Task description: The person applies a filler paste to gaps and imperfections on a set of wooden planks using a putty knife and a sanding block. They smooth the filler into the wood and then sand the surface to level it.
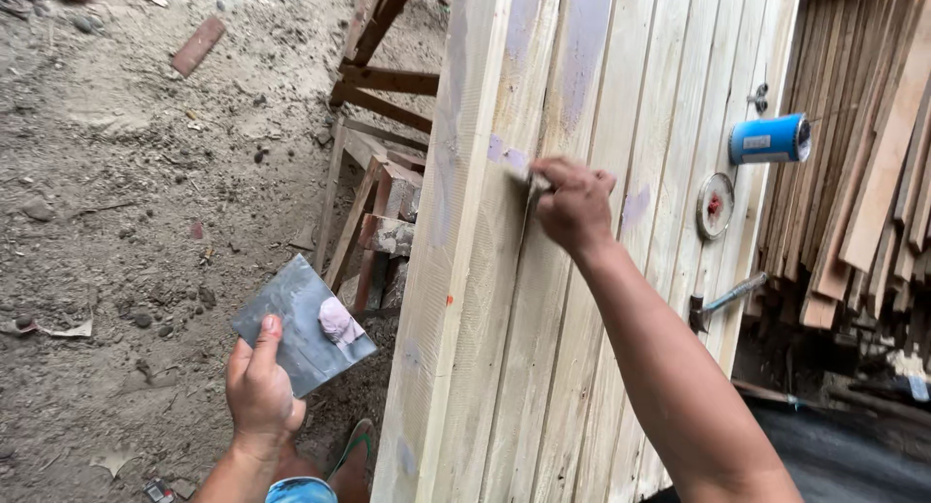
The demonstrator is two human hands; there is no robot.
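My right hand (574, 205) grips a small putty knife (530, 184) and presses its blade against a seam of the pale plank door panel (504, 367), beside a lilac smear of filler (508, 155). More lilac streaks run up the planks above. My left hand (260, 387) holds a square grey metal plate (296, 321) out over the dirt, thumb on top, with a pinkish lump of filler (339, 321) on its upper face.
A blue can (770, 138) lies on its side on the panel's right planks, with a round tin lid (715, 205) and a hammer (722, 299) below it. Stacked boards (863, 173) lean at right. A wooden trestle (378, 173) supports the panel over the sandy ground (126, 193).
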